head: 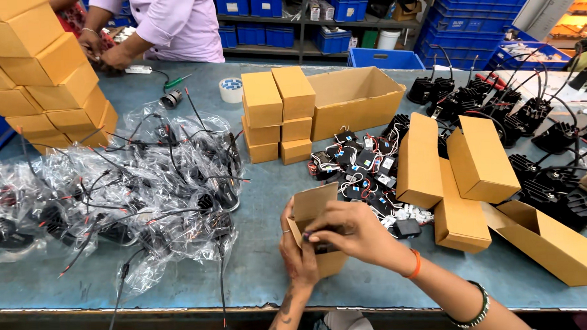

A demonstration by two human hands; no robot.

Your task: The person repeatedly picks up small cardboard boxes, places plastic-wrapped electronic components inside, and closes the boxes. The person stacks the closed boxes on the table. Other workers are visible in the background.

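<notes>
Left: stacked cardboard boxes [40, 70], bagged black parts [132, 190]. Lower centre: left hand [298, 246] grips small open box [315, 239], right hand [354, 231] pinches dark part [322, 243] into it. Upper centre: large open carton [353, 101], inside not visible. Right: closed boxes [456, 172].

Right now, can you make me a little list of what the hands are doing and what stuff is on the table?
Left hand: steadies a small open cardboard box
Right hand: fingers reach into that box
Table: blue-grey, worn
Left of box: black parts with wires in clear plastic bags
Behind box: pile of small black wired parts
Right side: closed cardboard boxes, black finned parts
Far side: another person, big open carton
</notes>
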